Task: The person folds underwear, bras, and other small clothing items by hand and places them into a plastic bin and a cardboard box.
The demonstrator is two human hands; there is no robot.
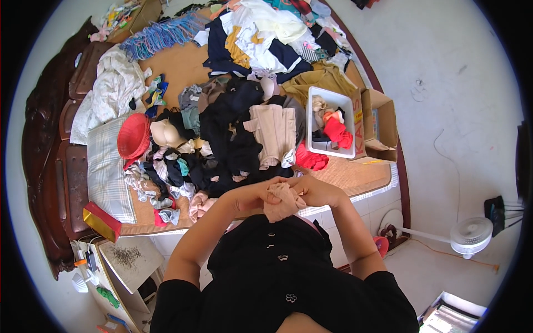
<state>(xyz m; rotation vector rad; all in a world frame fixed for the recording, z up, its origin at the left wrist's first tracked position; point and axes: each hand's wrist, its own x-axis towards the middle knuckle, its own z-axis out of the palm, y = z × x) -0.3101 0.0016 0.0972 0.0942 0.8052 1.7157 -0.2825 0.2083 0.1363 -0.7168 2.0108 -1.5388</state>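
Observation:
In front of my chest, a small pale pink-beige cloth garment (282, 204) hangs bunched between my two hands; its exact kind is hard to make out. My left hand (254, 195) grips its left side, fingers curled in. On the other side my right hand (321, 191) pinches its upper right edge. Just beyond the hands lies a heap of black clothes (225, 125) on the bed, with a beige shapewear-like garment (275, 133) on top. A white plastic bin (311, 122) holding red, beige and dark pieces stands to the right, a red cloth (312, 159) beside it.
A red basket (133, 137) and beige bra (165, 133) sit left of the heap. More clothes (261, 33) pile up at the back. An open cardboard box (383, 147) stands right of the bin. A white fan (471, 236) is at the lower right, a cabinet (130, 261) lower left.

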